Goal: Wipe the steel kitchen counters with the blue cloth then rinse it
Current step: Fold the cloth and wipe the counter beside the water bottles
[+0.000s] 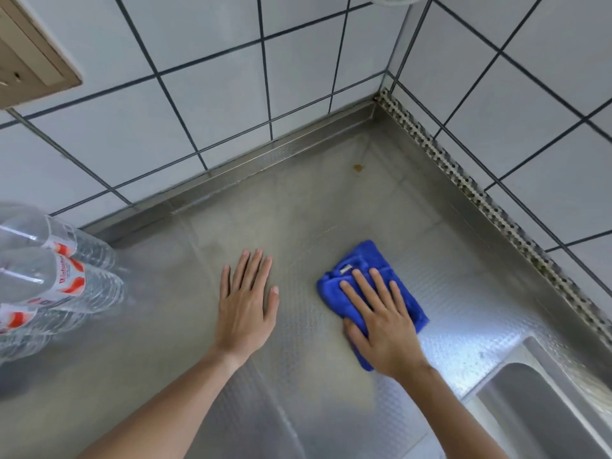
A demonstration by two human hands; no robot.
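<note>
The steel counter (298, 207) fills the middle of the view and meets tiled walls in a corner at the back right. A folded blue cloth (361, 260) lies flat on it, right of centre. My right hand (381, 323) presses down on the cloth with straight, spread fingers and covers its near half. My left hand (246, 299) rests flat on the bare steel a little to the left of the cloth, fingers straight, holding nothing. A small brown stain (357, 167) marks the counter near the back corner.
Several clear plastic water bottles (56, 276) with red and white labels stand at the left edge of the counter. A steel sink basin (536, 412) opens at the lower right. A perforated metal strip (480, 193) runs along the right wall.
</note>
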